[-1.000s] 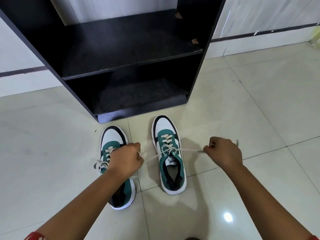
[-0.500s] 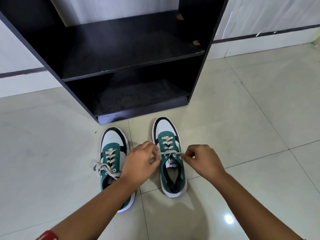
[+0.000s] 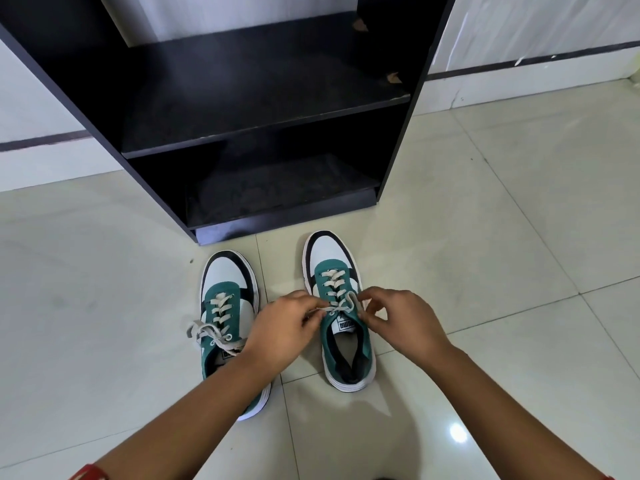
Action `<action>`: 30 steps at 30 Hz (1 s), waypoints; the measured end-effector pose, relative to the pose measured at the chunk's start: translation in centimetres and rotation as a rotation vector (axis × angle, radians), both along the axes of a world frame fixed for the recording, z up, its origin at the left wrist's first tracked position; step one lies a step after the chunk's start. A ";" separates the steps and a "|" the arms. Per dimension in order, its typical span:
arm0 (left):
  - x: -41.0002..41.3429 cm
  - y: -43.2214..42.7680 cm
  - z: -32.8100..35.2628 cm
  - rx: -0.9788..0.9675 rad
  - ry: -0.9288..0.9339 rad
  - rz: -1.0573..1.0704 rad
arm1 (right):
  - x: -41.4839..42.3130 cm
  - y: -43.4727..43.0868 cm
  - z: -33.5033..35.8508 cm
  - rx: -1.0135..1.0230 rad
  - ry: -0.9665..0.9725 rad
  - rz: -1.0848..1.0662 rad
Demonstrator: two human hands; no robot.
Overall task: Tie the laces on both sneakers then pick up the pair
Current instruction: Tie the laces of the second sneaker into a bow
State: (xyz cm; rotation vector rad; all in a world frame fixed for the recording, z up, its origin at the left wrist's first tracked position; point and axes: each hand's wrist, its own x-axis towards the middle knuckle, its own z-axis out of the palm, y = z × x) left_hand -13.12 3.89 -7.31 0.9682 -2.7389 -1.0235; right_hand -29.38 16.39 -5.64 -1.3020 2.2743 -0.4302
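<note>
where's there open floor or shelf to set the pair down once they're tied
Bare tile lies left of the left sneaker and right of the right sneaker. Both shelves of the black rack look bare. It is crowded between the sneakers, where both hands work the lace.

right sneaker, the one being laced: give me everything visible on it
The right sneaker is a low-top with a white toe, black trim, green suede-like upper, white sole and cream flat laces. It sits upright on the tiled floor, toe toward the black shelf unit, beside but apart from the other sneaker. A white tongue label bears dark lettering. The left hand and right hand each pinch a lace end; a loop stands by the right fingers. The bow is unfinished.
</note>
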 end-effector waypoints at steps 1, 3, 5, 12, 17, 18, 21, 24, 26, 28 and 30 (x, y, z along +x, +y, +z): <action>0.0 -0.1 -0.2 -0.018 0.002 0.000 | 0.1 0.0 -0.2 -0.007 -0.002 0.003; 0.1 -0.1 -0.4 -0.045 0.013 0.002 | 0.2 0.0 -0.6 -0.083 -0.002 0.060; 0.2 -0.1 -0.4 -0.070 0.029 -0.001 | 0.5 -0.2 -1.2 -0.135 0.077 0.160; 0.2 -0.3 -0.3 -0.194 0.056 -0.015 | -0.1 -0.9 -1.5 -0.094 0.152 0.172; 0.6 -0.4 -0.7 -0.251 0.033 -0.039 | 0.2 0.0 -1.4 -0.066 0.064 0.079; 0.8 -0.4 -0.8 -0.241 0.023 -0.039 | 0.2 0.2 -1.5 -0.055 0.039 0.067; 0.9 -0.4 -0.9 -0.247 0.020 -0.049 | 0.3 0.3 -1.5 -0.038 0.008 0.045; 0.8 -0.5 -0.9 -0.281 0.019 -0.061 | 0.1 0.2 -1.7 -0.037 0.007 0.042; 0.9 -0.5 -0.8 -0.270 0.011 -0.064 | 0.1 0.1 -1.7 -0.035 0.014 0.051; 1.0 -0.6 -0.8 -0.180 -0.004 -0.067 | -0.1 0.2 -1.9 -0.009 0.039 0.086; 1.1 -0.7 -0.8 -0.032 -0.006 -0.049 | -0.2 0.3 -2.2 -0.002 -0.017 0.087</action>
